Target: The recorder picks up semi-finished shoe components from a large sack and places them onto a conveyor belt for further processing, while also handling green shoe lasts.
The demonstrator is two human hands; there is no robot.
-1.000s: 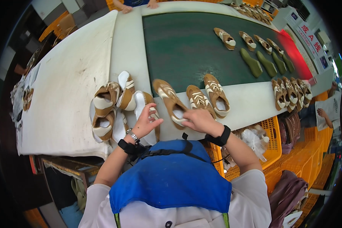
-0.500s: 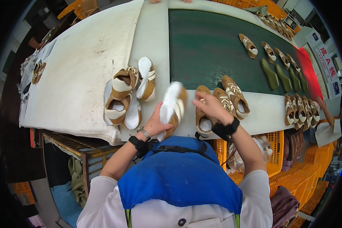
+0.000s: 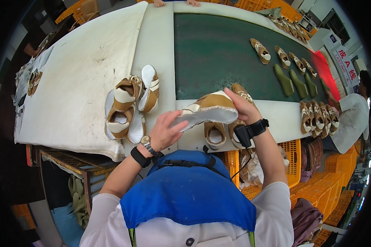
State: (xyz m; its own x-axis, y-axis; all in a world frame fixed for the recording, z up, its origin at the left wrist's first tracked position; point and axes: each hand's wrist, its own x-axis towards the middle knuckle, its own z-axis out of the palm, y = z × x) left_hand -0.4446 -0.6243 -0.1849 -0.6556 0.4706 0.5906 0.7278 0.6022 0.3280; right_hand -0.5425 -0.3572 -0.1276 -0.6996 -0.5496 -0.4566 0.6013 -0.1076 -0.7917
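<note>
A brown-and-white sneaker upper is held up sideways over the table in front of me, its white underside facing me. My right hand is wrapped round its right end. At the other end, the fingers and thumb of my left hand close on the tip. Just behind and below it, another brown shoe upper rests on the white table edge, with more partly hidden by my right hand. To the left lies a small pile of similar shoe uppers, several showing white undersides.
Beyond is a green belt with brown shoes and green shoe lasts. A row of shoes stands at the right, near a co-worker. Another person's hands rest at the far edge. Orange crates stand lower right.
The sneaker upper has turned from upright to lying sideways and moved right. My right hand has left the shoes on the table and now grips it too. A co-worker has come into view at right.
</note>
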